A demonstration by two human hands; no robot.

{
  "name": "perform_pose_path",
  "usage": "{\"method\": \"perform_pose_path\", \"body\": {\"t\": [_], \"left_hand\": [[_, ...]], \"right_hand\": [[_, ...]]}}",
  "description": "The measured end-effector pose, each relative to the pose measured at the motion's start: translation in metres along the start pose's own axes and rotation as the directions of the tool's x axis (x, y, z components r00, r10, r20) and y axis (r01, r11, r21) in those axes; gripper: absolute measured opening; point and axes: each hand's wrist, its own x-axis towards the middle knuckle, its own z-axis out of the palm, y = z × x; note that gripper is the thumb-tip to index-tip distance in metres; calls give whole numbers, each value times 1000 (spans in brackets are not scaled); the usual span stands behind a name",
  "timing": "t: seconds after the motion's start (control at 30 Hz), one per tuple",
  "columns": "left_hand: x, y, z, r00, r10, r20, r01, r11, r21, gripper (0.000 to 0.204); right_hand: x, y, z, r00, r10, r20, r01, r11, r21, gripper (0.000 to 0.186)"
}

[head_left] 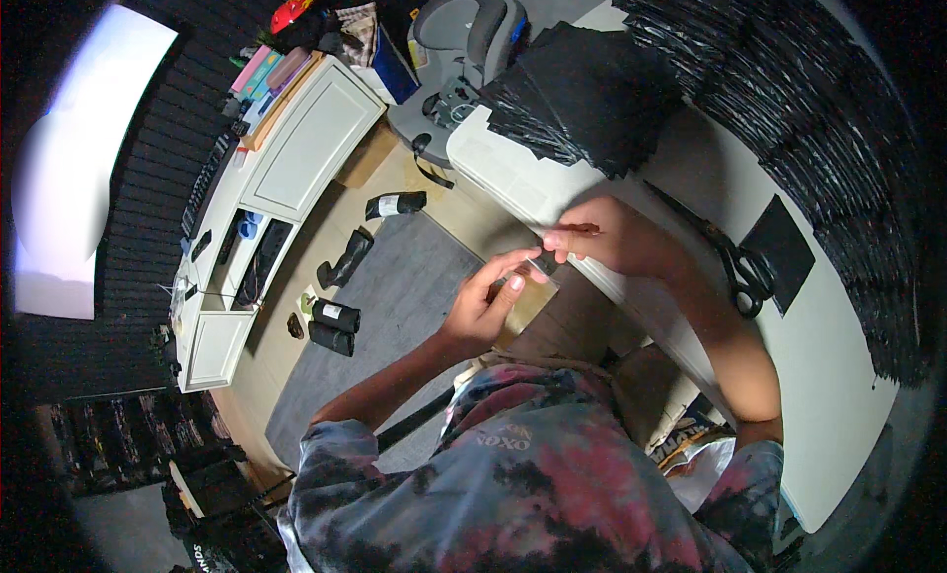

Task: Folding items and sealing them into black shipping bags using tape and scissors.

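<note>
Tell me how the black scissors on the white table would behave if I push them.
The scissors lie flat on the table, so they would probably slide, not roll or tip. They look like metal blades with thick handles: likely stiff and rather heavy for their size. The smooth tabletop may let them spin when pushed at one end.
</note>
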Motion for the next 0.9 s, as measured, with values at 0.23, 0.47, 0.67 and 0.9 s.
{"method": "perform_pose_path", "body": {"t": [0.23, 0.47, 0.67, 0.9], "left_hand": [[2, 1, -2, 997, -75, -26, 74, 995, -61, 49], [-4, -27, -13, 968, -208, 138, 142, 914, 380, 86], [0, -20, -17, 991, -104, 80, 72, 941, 332, 77], [-2, -31, -24, 948, -311, 70, 317, 940, -125, 43]], "right_hand": [[-4, -14, 1, 955, -183, -233, 172, 983, -68, 26], [-20, -57, 22, 904, -316, -288, 116, 830, -546, 15], [3, -14, -9, 937, -154, -315, 32, 932, -360, 19], [16, 6, -9, 928, -191, -319, 93, 950, -299, 20]]}}
